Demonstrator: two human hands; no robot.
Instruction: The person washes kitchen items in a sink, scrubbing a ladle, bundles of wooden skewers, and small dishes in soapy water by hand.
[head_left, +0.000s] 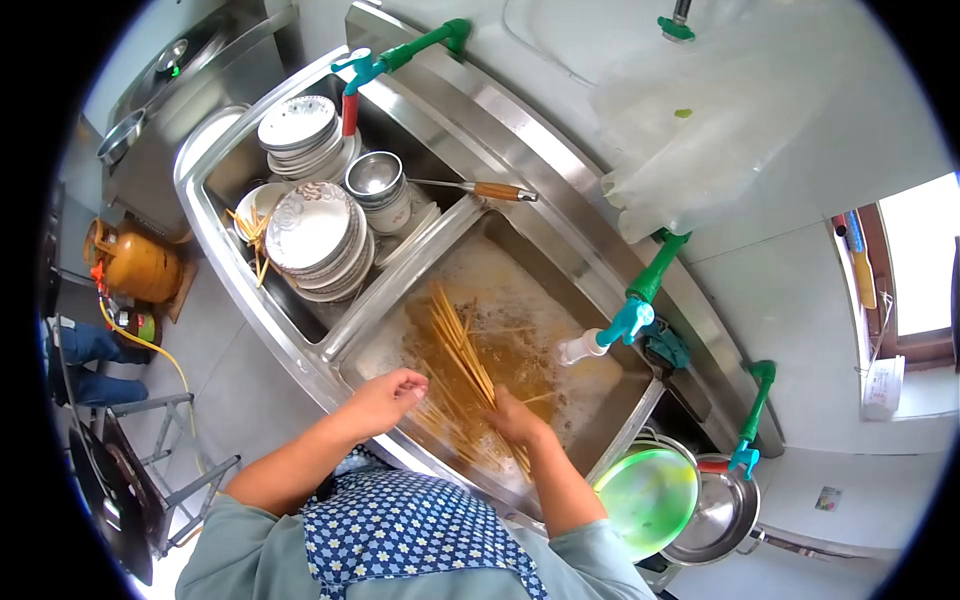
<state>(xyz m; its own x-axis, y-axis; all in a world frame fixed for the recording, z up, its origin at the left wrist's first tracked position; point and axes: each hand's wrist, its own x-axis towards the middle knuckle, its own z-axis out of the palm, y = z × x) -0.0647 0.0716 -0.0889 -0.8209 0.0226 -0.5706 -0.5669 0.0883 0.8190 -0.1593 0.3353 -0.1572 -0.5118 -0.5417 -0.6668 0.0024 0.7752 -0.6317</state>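
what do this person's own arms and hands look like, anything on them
The left hand and right hand are bare, with no glove, ring or watch showing. The forearms are uncovered too, below loose, plain pale grey-green sleeves that end around the elbows.

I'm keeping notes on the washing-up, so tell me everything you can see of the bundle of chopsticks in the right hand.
The bundle of chopsticks is many thin, straight, yellowish-brown sticks that look like wood or bamboo. They lie roughly lengthwise together, their far ends uneven and slightly fanned. The right hand grips them partway along, holding them slanted over the foamy, brownish water in the sink. The left hand is apart from them. I can't tell how many there are.
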